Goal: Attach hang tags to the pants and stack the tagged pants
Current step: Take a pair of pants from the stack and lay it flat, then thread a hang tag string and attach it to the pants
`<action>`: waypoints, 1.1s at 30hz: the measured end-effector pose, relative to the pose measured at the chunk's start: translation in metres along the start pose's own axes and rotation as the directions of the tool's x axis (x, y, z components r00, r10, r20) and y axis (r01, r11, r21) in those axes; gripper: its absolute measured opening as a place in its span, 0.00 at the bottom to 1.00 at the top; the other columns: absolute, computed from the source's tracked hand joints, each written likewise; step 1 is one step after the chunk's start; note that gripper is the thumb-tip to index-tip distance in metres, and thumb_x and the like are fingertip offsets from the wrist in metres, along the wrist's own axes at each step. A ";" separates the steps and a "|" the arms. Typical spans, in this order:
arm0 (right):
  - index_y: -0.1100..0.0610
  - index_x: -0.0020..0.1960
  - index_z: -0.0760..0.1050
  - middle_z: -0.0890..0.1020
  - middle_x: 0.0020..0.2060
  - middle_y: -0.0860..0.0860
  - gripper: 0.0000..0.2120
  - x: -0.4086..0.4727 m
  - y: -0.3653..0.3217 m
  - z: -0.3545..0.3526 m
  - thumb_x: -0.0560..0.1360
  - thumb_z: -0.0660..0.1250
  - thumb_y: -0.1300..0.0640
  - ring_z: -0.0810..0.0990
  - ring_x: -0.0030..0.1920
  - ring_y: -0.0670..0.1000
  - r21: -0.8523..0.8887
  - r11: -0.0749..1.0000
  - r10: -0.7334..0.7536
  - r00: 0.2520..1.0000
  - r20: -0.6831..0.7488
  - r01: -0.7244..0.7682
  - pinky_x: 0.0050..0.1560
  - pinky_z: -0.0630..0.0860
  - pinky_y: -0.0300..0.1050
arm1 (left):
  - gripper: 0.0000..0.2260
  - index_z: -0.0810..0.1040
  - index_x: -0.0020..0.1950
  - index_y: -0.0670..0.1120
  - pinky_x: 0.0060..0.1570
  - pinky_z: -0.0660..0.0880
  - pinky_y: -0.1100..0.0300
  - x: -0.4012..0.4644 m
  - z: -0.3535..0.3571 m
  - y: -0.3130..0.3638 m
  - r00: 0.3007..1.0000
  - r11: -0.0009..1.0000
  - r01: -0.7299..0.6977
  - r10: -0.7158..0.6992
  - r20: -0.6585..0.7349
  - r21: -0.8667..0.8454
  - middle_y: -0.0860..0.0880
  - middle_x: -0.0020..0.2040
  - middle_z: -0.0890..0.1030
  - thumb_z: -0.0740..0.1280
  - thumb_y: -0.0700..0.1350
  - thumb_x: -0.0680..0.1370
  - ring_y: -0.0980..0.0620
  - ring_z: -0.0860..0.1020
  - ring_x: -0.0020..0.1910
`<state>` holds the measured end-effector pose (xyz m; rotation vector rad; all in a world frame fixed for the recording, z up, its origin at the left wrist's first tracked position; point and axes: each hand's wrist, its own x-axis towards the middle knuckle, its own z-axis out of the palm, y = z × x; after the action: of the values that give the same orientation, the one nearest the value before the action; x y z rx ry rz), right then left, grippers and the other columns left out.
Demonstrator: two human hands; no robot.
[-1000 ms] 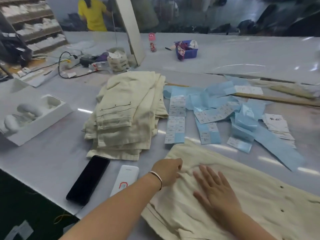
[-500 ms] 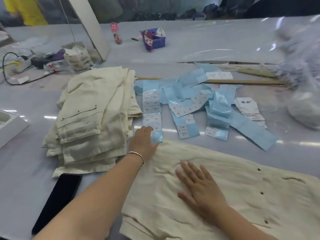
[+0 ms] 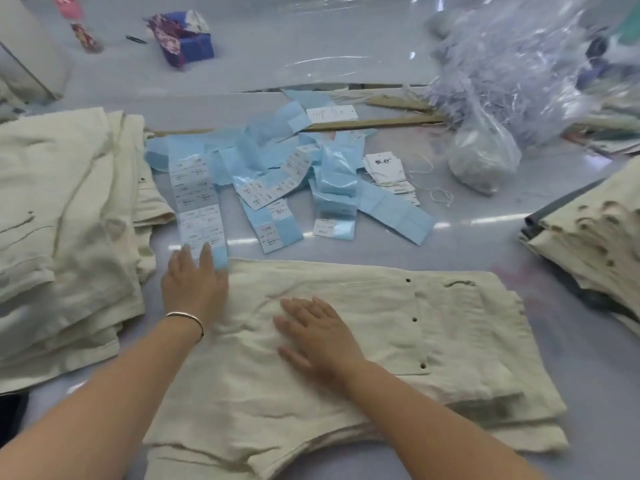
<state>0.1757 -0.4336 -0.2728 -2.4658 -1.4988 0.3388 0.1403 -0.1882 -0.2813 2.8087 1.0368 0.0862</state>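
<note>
- Both grips are open: the right hand (image 3: 320, 336) lies flat, fingers spread, on the cream pants (image 3: 363, 341) spread on the table (image 3: 485, 233) in front of the person, and holds nothing.
- Just left of it, the left hand (image 3: 194, 282) reaches forward with straight fingers, its fingertips (image 3: 207, 251) resting on the near end of a long label strip (image 3: 197, 202); no pinch or curl shows.
- Beyond both hands lies a loose scatter of blue label strips (image 3: 277, 181), and to their right a small heap of white hang tags (image 3: 388, 171) with thin strings.
- Left of the left hand sits a pile of folded cream pants (image 3: 69, 220); far right of the right hand is another pile (image 3: 588, 237). Which one holds the tagged pairs cannot be told.
- Farther off, a crumpled clear plastic bag (image 3: 502, 74) lies to the right and a blue box (image 3: 194, 43) to the left.
- Judgement: the step in hand looks like fetching a label for the pair held flat; no tag shows on these pants yet.
- The next move would call for closing the left fingers on the strip's end, freeing one piece and bringing it to the waistband while the right hand keeps the cloth steady.
</note>
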 end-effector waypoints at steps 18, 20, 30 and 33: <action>0.53 0.52 0.76 0.80 0.44 0.46 0.08 -0.165 0.128 -0.073 0.74 0.70 0.57 0.79 0.49 0.52 0.789 0.322 0.879 0.475 -0.044 -0.523 0.43 0.73 0.43 | 0.12 0.79 0.58 0.44 0.56 0.70 0.59 -0.166 0.005 0.225 0.770 0.664 -0.491 0.634 0.076 -0.564 0.47 0.52 0.77 0.69 0.45 0.75 0.48 0.75 0.53; 0.53 0.49 0.79 0.82 0.42 0.47 0.07 -0.166 0.128 -0.084 0.76 0.67 0.63 0.80 0.44 0.48 0.877 0.325 0.806 0.588 -0.060 -0.355 0.42 0.74 0.38 | 0.18 0.78 0.59 0.50 0.48 0.73 0.61 -0.174 -0.006 0.257 0.776 0.628 -0.253 0.586 0.234 -0.736 0.53 0.47 0.79 0.68 0.59 0.74 0.55 0.77 0.45; 0.62 0.51 0.80 0.83 0.43 0.54 0.14 -0.194 0.154 -0.084 0.70 0.66 0.75 0.81 0.41 0.48 0.954 0.157 0.762 0.645 0.048 -0.257 0.43 0.77 0.38 | 0.09 0.83 0.43 0.45 0.47 0.76 0.52 -0.163 0.017 0.283 0.827 0.355 0.286 0.378 0.416 -0.890 0.46 0.41 0.83 0.70 0.31 0.74 0.50 0.79 0.42; 0.56 0.53 0.79 0.80 0.46 0.50 0.14 -0.199 0.165 -0.077 0.70 0.73 0.67 0.76 0.41 0.47 0.900 0.267 0.745 0.666 0.033 -0.344 0.43 0.75 0.35 | 0.11 0.83 0.46 0.45 0.48 0.78 0.53 -0.164 0.024 0.281 0.826 0.247 0.381 0.343 0.448 -0.891 0.46 0.42 0.85 0.68 0.29 0.75 0.48 0.81 0.43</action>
<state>0.2486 -0.6906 -0.2371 -1.8687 -0.0350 0.4940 0.1980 -0.5087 -0.2618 1.4183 0.4967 -0.0968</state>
